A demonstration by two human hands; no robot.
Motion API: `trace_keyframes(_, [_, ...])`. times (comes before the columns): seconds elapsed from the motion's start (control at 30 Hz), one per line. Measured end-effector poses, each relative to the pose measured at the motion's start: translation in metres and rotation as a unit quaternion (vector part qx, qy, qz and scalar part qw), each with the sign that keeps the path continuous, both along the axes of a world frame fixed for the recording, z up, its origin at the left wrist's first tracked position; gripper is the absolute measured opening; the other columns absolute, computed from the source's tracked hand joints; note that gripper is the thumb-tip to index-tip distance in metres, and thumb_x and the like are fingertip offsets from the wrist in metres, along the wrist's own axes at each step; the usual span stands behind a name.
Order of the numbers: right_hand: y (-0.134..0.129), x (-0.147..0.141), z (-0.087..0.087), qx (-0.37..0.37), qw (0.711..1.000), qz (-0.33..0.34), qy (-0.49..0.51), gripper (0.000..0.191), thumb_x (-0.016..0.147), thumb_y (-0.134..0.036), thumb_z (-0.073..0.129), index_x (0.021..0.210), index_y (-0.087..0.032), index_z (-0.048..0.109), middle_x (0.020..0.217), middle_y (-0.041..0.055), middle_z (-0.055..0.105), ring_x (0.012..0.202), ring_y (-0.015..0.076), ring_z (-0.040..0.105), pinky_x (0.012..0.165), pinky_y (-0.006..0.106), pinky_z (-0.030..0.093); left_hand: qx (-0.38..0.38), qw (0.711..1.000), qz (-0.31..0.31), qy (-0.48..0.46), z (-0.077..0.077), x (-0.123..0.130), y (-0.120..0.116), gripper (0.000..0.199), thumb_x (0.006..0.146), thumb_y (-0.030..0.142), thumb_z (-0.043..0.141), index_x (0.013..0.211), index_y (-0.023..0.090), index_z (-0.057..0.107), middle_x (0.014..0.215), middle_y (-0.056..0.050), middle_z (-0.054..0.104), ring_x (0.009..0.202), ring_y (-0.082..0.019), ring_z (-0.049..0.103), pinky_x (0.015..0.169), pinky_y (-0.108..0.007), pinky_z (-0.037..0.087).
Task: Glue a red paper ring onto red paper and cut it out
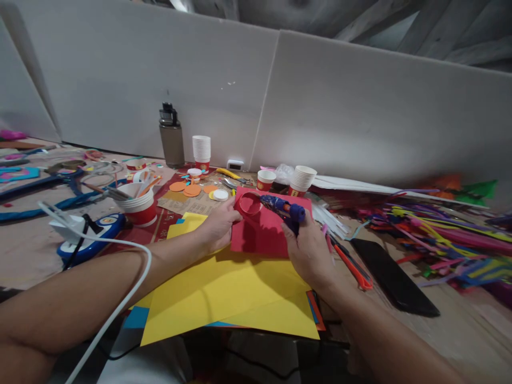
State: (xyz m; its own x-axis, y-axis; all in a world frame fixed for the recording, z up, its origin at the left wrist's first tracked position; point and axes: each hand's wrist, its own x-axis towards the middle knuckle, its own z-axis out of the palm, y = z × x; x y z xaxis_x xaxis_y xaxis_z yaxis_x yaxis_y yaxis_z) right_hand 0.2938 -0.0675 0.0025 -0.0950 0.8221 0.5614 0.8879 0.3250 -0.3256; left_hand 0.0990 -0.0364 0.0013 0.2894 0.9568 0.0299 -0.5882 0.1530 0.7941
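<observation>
My right hand (310, 248) is wrapped around the grip of a blue hot glue gun (294, 212). Its nozzle points left, at the rim of a round red ring-like piece (250, 204) on a red paper sheet (264, 237). At the left edge of that sheet, my left hand (220, 225) is closed with the fingers pinched on it. Whether those fingers also touch the round piece I cannot tell. Yellow paper sheets (224, 290) lie beneath the red one, with blue and orange corners showing under them.
Left stand a paper cup of tools (138, 210) and a blue-and-white device (96, 234); a white cable (148, 261) crosses my left arm. A bottle (172, 138), stacked cups (201, 152) and orange discs (192, 190) sit behind. Right lie a cutter (354, 266), phone (394, 274) and colourful pipe cleaners (452, 234).
</observation>
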Motion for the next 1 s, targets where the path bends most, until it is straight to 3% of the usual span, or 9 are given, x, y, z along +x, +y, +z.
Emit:
trace_keyframes(0.2, [-0.003, -0.003, 0.002, -0.005, 1.000, 0.003, -0.002, 0.026, 0.091, -0.031, 0.046, 0.112, -0.018, 0.055, 0.099, 0.0138, 0.068, 0.082, 0.0276, 0.064, 0.073, 0.039, 0.048, 0.000, 1.000, 0.020, 0.011, -0.002, -0.004, 0.007, 0.060, 0.054, -0.005, 0.049, 0.109, 0.017, 0.061, 0.093, -0.003, 0.074, 0.077, -0.017, 0.070, 0.073, -0.029, 0.058])
trace_keyframes(0.5, [-0.002, -0.009, 0.005, -0.016, 1.000, 0.010, 0.012, 0.024, 0.088, -0.023, 0.049, 0.110, -0.019, 0.058, 0.090, 0.0092, 0.070, 0.080, 0.0247, 0.065, 0.071, 0.034, 0.048, -0.004, 1.000, -0.030, 0.002, -0.001, 0.001, -0.002, 0.059, 0.055, -0.005, 0.051, 0.109, 0.017, 0.060, 0.091, -0.004, 0.074, 0.079, -0.019, 0.071, 0.079, -0.036, 0.059])
trace_keyframes(0.77, [-0.006, -0.009, 0.010, -0.017, 1.000, 0.003, -0.010, 0.016, 0.088, -0.019, 0.047, 0.095, -0.022, 0.061, 0.081, 0.0059, 0.067, 0.069, 0.0212, 0.061, 0.063, 0.031, 0.045, 0.039, 0.999, 0.006, 0.011, -0.002, -0.003, 0.005, 0.057, 0.058, -0.004, 0.053, 0.111, 0.018, 0.059, 0.098, -0.004, 0.074, 0.085, -0.020, 0.071, 0.079, -0.034, 0.059])
trace_keyframes(1.0, [-0.007, -0.013, 0.005, 0.026, 0.997, 0.074, 0.008, 0.022, 0.089, -0.019, 0.047, 0.105, -0.023, 0.061, 0.091, 0.0071, 0.071, 0.082, 0.0232, 0.066, 0.072, 0.034, 0.049, 0.028, 0.999, -0.025, 0.012, -0.004, 0.001, 0.001, 0.055, 0.058, -0.005, 0.057, 0.108, 0.017, 0.063, 0.097, -0.005, 0.074, 0.083, -0.019, 0.071, 0.077, -0.030, 0.058])
